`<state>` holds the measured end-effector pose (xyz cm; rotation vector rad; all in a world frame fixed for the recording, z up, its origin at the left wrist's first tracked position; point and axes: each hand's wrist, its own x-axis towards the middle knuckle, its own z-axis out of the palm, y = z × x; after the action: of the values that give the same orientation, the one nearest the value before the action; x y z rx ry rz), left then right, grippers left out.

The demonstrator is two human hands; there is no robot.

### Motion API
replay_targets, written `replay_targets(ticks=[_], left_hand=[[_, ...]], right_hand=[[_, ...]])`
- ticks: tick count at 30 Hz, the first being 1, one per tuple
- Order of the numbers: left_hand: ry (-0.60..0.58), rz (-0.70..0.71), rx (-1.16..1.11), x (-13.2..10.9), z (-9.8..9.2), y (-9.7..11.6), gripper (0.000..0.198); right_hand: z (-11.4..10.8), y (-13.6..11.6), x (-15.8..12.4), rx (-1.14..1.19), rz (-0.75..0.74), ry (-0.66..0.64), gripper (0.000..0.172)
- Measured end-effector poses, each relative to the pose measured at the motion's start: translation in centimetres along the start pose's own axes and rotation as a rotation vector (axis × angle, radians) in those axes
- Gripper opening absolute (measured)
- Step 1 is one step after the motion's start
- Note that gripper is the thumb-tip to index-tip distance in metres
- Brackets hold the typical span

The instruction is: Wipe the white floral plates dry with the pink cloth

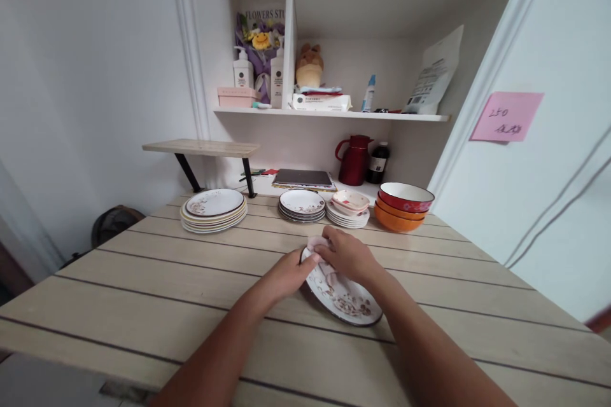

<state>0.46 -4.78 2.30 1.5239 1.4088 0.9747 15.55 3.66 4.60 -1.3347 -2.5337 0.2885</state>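
A white plate with brown flowers and a dark rim is tilted up from the table, its far edge raised between my hands. My left hand grips the plate's left edge, thumb on the face and the other fingers mostly hidden. On the far side, my right hand is closed on a pale pink cloth pressed against the plate. Part of the cloth hangs below the right hand's fingers over the plate's face.
Behind the hands stand a stack of large plates, dark-rimmed plates, small plates with pink dishes, and red and orange bowls. A red jug, dark bottle and laptop sit farther back. A small raised shelf is left.
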Motion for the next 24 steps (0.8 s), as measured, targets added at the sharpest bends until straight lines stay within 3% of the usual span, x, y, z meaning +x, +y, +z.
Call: replay_targets(ticks=[4,7,15,19,24], left_hand=[[-0.034,0.035,-0.005,0.0,0.0,-0.1,0.048],[0.005,0.044,0.056,0.1,0.0,-0.4,0.047],[0.061,0.038,0.117,0.2,0.0,-1.0,0.039],[0.076,0.027,0.124,0.3,-0.1,-1.2,0.038],[0.026,0.043,0.055,0.4,0.1,-1.0,0.041]], right_hand=[[-0.5,1.0,-0.1,-0.047,0.024,-0.064,0.023],[-0.8,1.4,-0.3,-0.069,0.006,-0.103,0.023],[-1.1,1.0,-0.9,0.138,-0.228,-0.231,0.013],[-0.4,0.7,-0.8,0.219,-0.263,-0.203,0.012],[0.7,0.4,-0.1,0.177,-0.169,-0.071,0.015]])
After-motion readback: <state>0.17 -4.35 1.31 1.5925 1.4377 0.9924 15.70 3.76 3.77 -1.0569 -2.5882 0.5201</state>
